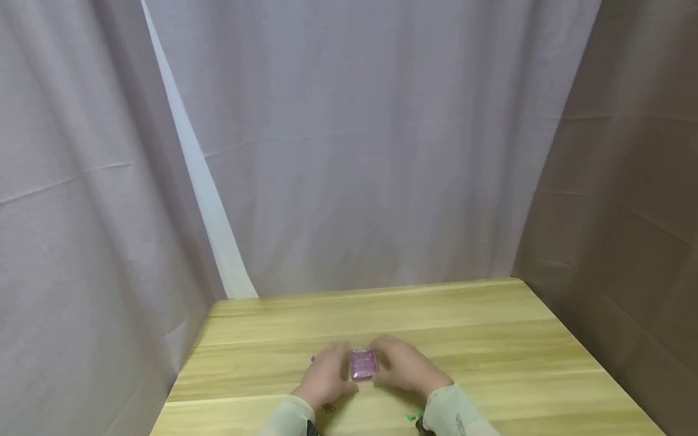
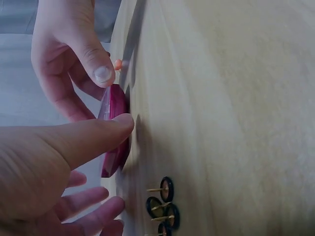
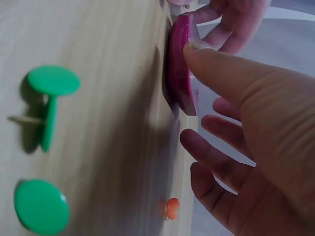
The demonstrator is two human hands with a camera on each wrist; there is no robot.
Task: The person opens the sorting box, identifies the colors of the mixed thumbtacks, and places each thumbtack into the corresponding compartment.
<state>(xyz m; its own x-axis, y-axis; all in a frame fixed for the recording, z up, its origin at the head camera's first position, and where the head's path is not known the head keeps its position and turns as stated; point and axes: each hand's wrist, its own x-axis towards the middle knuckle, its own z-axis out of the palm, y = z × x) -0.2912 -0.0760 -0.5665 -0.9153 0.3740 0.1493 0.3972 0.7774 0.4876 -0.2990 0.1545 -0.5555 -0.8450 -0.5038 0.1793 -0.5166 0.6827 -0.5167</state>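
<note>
A small, flat magenta case (image 1: 363, 364) with a clear top sits on the wooden table between two hands. At its left side is the left hand (image 1: 327, 372), fingers loosely bent and thumb apart from them. The right hand (image 1: 406, 365) curves around the opposite side, its fingertips and thumb close to the edge. Seen from the left wrist, the left thumb overlaps the case (image 2: 115, 105), while the other fingers spread behind. In the right wrist view, the right thumb overlaps the case (image 3: 179, 64) and the remaining fingers stand apart.
Several dark-rimmed thumbtacks (image 2: 167, 209) lie near the left wrist. Green thumbtacks (image 3: 42, 206) lie by the right wrist, with small orange tacks (image 3: 172, 208) farther off. A purple piece (image 1: 313, 358) shows beside the left hand. Grey curtains (image 1: 354, 151) surround the table (image 1: 463, 315).
</note>
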